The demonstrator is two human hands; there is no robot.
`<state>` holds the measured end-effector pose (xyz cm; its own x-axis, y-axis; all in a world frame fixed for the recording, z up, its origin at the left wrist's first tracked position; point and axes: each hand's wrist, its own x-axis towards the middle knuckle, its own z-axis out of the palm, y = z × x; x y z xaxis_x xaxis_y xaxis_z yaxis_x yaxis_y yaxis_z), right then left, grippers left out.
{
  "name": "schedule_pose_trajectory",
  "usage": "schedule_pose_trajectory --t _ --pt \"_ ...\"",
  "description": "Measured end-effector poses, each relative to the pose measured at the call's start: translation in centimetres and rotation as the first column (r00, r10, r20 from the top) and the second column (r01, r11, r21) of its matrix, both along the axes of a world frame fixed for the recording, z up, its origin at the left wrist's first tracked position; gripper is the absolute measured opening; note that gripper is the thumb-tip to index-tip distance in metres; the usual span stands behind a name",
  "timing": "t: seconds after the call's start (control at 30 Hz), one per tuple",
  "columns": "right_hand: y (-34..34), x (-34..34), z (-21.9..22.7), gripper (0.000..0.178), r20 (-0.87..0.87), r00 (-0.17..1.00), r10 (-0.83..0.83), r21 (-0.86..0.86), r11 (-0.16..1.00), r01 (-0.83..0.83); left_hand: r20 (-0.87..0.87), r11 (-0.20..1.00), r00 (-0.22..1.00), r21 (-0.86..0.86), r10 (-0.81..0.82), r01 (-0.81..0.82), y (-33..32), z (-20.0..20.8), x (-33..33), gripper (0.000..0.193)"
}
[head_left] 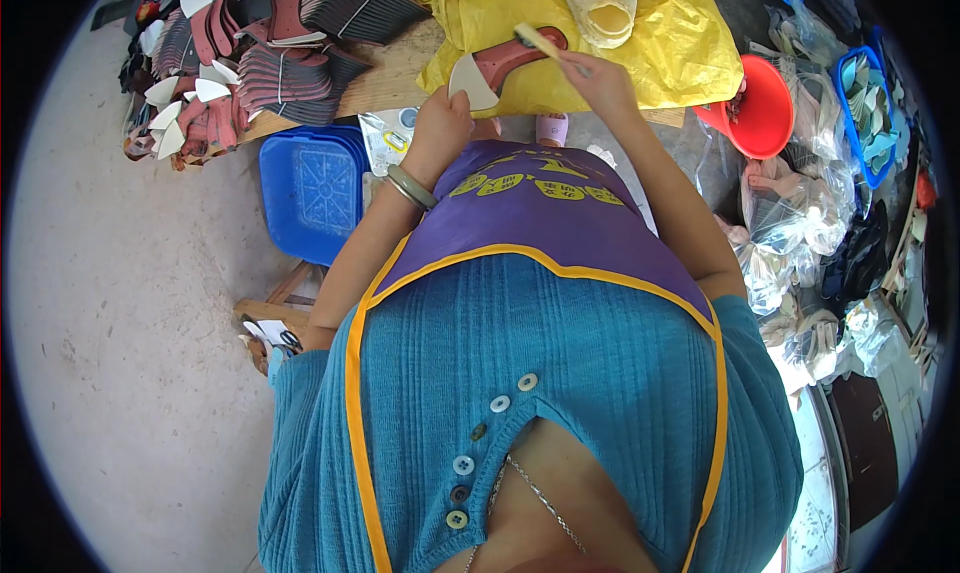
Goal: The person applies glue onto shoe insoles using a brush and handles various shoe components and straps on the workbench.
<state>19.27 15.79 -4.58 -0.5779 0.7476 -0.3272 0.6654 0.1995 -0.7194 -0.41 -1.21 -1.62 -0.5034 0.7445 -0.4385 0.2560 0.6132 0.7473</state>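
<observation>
My left hand (443, 128) is closed on the cream-coloured end of a shoe insole (497, 65), which is reddish brown along the rest of its length. The insole lies over a yellow plastic sheet (680, 58) at the table's near edge. Between the fingers of my right hand (600, 85) is a pale, flat-handled brush (541, 41), its head over the insole's far half. Whether the bristles touch the insole I cannot tell. Just beyond my right hand stands a whitish plastic jug (608, 8) with a cut opening, crusted with residue.
Bundled insoles (290, 78) and loose ones pile up on the wooden table's left. Stacked blue crates (315, 198) stand below it. To the right are a red bucket (762, 108), a blue basket of pieces (866, 118) and clear plastic bags (790, 208).
</observation>
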Motion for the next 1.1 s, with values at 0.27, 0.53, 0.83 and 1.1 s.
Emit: schedule_pose_trajectory --t 0.27,0.53,0.83,1.1 --pt "-0.2 5.5 -3.8 0.03 0.047 0.988 -0.148 0.12 0.983 0.141 0.246 0.979 0.952 -0.133 0.181 -0.152 0.7 3.5 1.1 0.028" --pt "-4.1 4.2 -0.4 0.028 -0.207 0.964 -0.164 -0.111 0.983 0.143 0.345 0.975 0.915 -0.001 0.211 -0.224 0.4 4.2 1.3 0.019" --pt "-3.6 -0.1 7.1 0.026 -0.47 0.879 -0.083 -0.323 0.943 -0.084 0.415 0.889 0.882 0.284 0.225 -0.36 1.6 10.1 0.5 0.022" --pt "-0.6 -2.1 11.3 0.024 -0.513 0.855 0.073 -0.054 0.992 -0.117 0.246 0.803 0.931 0.476 0.27 -0.359 2.6 12.7 -0.2 0.019"
